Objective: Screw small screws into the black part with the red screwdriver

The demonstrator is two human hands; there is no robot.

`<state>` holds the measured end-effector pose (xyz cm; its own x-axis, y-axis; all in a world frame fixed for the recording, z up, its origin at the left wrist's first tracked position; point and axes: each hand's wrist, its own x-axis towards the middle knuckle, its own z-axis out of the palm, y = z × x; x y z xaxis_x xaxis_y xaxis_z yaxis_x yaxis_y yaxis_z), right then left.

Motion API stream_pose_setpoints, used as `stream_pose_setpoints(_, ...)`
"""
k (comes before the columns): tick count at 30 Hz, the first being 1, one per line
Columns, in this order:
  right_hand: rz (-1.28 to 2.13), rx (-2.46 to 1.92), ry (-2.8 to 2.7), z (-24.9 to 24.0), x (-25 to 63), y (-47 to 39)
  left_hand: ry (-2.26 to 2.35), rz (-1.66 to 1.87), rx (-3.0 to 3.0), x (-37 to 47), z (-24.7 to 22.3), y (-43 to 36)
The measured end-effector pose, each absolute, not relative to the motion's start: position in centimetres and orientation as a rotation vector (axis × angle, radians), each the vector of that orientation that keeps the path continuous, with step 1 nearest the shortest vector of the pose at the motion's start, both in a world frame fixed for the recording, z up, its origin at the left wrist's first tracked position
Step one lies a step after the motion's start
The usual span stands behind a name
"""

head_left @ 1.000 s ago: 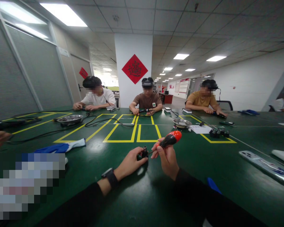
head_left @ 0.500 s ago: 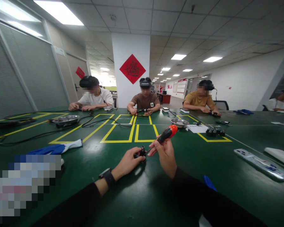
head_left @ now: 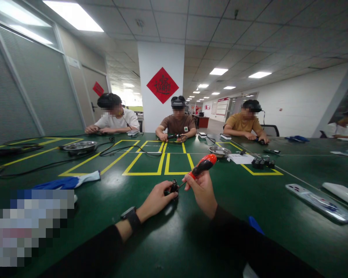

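Note:
My left hand is closed around a small black part with a metal threaded tip, pinching it upright at the green table. In my right hand is a red and black screwdriver, its handle slanting up to the right. The thin shaft points down and left at the side of the black part. Whether the screwdriver's tip touches a screw is too small to tell. Fingers of my left hand cover much of the part's lower body.
Several black parts stand by white paper and a metal bowl. A phone lies right; a blue and white glove lies left. Another bowl and black cables are farther left. Several people sit around the table.
The screwdriver's handle has turned in my right hand, so a red side now shows near my fingers. My left hand and the black part have barely moved.

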<state>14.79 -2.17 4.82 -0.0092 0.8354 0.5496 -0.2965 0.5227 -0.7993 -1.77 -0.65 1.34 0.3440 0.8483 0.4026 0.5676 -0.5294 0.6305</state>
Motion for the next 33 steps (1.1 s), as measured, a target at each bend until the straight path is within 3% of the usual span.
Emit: stream_pose_setpoints(33,1.033,-0.481,-1.321,4.96,15.03,-2.27,1.26,1.013,2.291,-1.8,1.64,-1.06)
